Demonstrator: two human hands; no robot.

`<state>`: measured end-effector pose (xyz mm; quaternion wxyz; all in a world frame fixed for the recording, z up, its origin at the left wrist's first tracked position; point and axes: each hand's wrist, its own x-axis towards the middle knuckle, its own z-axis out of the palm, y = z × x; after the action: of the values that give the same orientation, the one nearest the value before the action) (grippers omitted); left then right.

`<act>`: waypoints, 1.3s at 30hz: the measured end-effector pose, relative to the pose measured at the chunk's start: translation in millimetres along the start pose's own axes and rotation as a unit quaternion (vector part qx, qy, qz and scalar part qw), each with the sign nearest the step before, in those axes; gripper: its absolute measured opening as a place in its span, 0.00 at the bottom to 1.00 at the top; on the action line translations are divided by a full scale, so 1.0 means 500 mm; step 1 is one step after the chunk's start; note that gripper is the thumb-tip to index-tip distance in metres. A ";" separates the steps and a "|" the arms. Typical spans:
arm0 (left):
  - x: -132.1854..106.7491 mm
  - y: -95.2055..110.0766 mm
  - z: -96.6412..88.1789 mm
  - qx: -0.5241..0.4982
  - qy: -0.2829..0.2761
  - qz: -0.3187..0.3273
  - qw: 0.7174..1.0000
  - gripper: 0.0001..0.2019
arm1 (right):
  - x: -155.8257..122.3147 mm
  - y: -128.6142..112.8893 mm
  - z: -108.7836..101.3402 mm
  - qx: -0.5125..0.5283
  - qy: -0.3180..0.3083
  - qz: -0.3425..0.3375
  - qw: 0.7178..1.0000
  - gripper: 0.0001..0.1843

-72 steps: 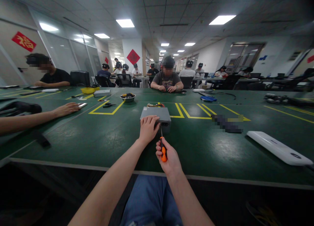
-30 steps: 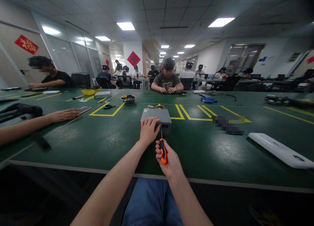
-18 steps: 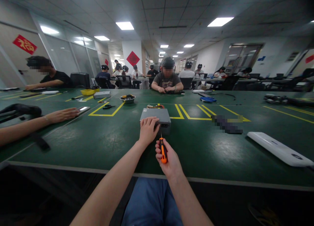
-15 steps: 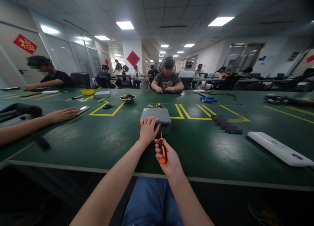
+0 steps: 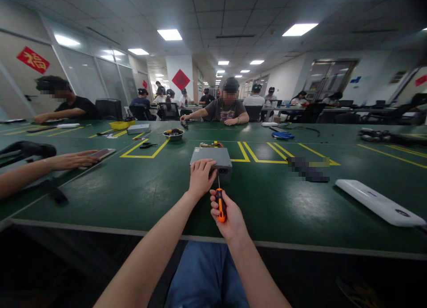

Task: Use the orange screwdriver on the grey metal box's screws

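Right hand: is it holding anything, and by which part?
The right hand holds a screwdriver by its orange handle; the left hand rests on the grey box.

bright ceiling panels [image 5: 170,34] | glare on table [image 5: 300,210] | edges warped, dark

- I see a grid ceiling [image 5: 213,5] with panel lights [image 5: 300,29] across the top
- Glass partitions [image 5: 100,76] at upper left
- Green tables [image 5: 133,188] with yellow tape lines [image 5: 137,156], centre
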<state>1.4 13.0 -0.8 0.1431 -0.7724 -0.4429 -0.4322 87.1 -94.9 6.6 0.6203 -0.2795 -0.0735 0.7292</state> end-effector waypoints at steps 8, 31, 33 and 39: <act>-0.001 -0.002 0.000 0.009 -0.002 0.006 1.000 0.12 | -0.001 0.001 0.001 0.003 0.012 -0.011 1.000 0.13; 0.000 -0.001 -0.001 0.005 0.002 0.010 1.000 0.12 | 0.001 0.001 0.000 0.013 0.008 -0.021 1.000 0.12; 0.000 0.000 -0.002 0.004 0.001 0.009 1.000 0.12 | 0.000 0.000 0.000 0.014 0.002 -0.012 1.000 0.14; -0.001 -0.003 0.000 0.005 0.002 0.008 1.000 0.12 | 0.001 -0.003 -0.003 0.015 -0.010 0.003 1.000 0.17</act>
<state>0.1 13.5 -1.3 0.1516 -0.7745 -0.4383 -0.4303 89.2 -94.2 5.9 0.6212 -0.2628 -0.0676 0.7352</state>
